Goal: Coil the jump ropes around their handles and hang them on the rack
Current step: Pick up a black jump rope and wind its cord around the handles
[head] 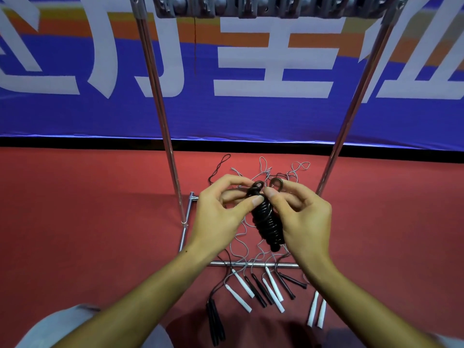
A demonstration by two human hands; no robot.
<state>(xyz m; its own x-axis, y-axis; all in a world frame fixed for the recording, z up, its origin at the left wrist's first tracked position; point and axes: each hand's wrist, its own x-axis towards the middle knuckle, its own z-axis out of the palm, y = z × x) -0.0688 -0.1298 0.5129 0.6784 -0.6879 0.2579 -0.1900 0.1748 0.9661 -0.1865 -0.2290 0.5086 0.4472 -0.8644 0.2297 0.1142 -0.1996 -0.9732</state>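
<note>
Midway above a red floor [75,222], a person's two bare hands hold a black jump rope [267,222] wound in tight coils around its handles, the bundle tilted with its lower end toward the camera. At the top of the bundle the left hand [221,209] pinches a small rope loop between thumb and forefinger, while the right hand [301,214] pinches a second loop of the same rope just beside it, its fingers curled. Framing the hands is a chrome rack [160,116]: two upright poles rise on either side, well apart, a top bar with hooks [271,7] crosses the upper edge of the view, and a base rail lies on the floor beneath the wrists. Open floor spreads left and right of the rack. Between the uprights, loose grey and black cords [266,172] lie tangled on the floor behind and under the hands. Nearer the camera, white handles [242,292] and black handles [261,290] fan out across the base rail, a black pair [216,322] lying at left and a white pair [317,310] at right. Behind stands a blue banner [251,114] with large white characters and orange stripes.
</note>
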